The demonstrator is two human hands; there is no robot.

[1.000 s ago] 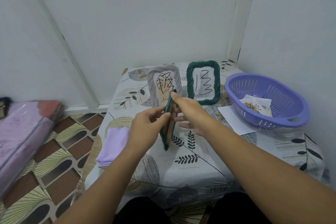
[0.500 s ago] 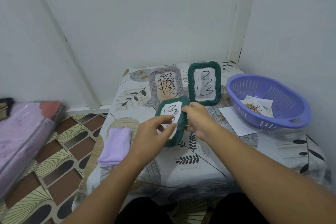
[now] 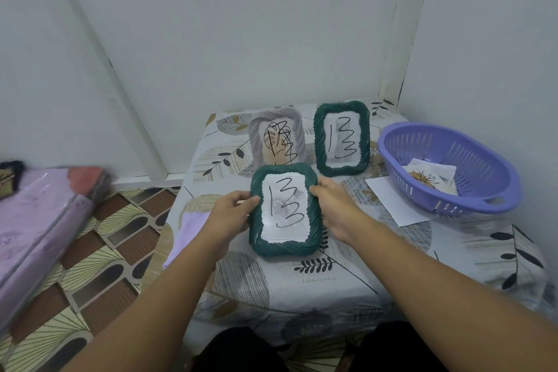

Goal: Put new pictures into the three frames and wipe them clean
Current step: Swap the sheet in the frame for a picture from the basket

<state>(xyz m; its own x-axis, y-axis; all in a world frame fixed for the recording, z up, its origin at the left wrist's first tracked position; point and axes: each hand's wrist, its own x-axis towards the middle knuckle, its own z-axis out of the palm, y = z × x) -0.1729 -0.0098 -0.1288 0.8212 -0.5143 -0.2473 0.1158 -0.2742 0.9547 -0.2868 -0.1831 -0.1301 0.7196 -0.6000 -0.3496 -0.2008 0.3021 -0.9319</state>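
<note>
Frames stand and lie before us on the leaf-patterned tablecloth (image 3: 332,290). We hold the nearest green frame (image 3: 283,246) face up toward us over the middle of the table, its glass scribbled with black marker over a pale picture. Our left hand (image 3: 231,216) grips its left edge with the thumb on the front rim; our right hand (image 3: 335,205) grips its right edge the same way. Toward the far edge a grey frame (image 3: 276,139) and a second green frame (image 3: 341,138) stand upright side by side, both scribbled. A lilac cloth (image 3: 185,235) lies at the left edge. By the right edge sits a purple basket (image 3: 447,166) holding pictures (image 3: 430,179), partly resting on a white sheet (image 3: 395,201).
</note>
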